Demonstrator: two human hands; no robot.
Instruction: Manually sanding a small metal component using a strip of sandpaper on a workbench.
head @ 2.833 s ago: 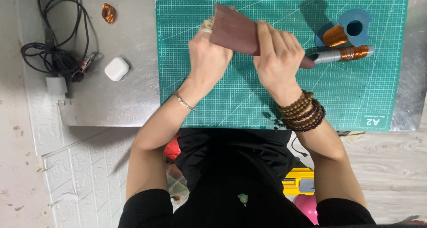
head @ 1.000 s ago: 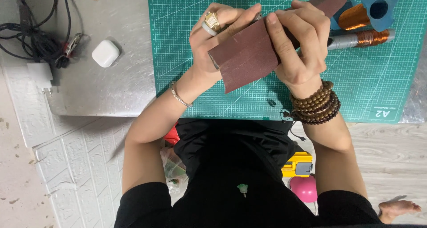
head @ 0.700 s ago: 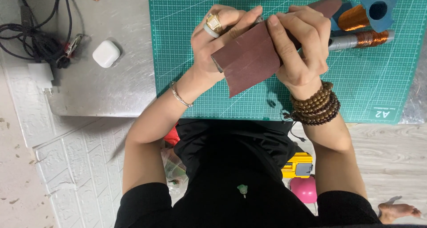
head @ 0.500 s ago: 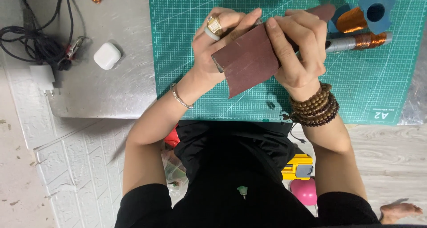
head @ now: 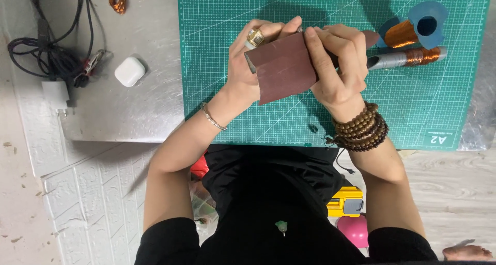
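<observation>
Little moved: brown sheet [head: 284,68] stays pinched between both hands [head: 294,63].

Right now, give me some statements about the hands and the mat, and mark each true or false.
1. Both hands hold the reddish-brown sheet. True.
2. The left hand wears a ring. True.
3. The green cutting mat lies on the floor. False: it lies on the grey table.
4. The bead bracelets are on the left wrist. False: on the right.
5. The white case sits on the mat. False: beside it, on the table.
</observation>
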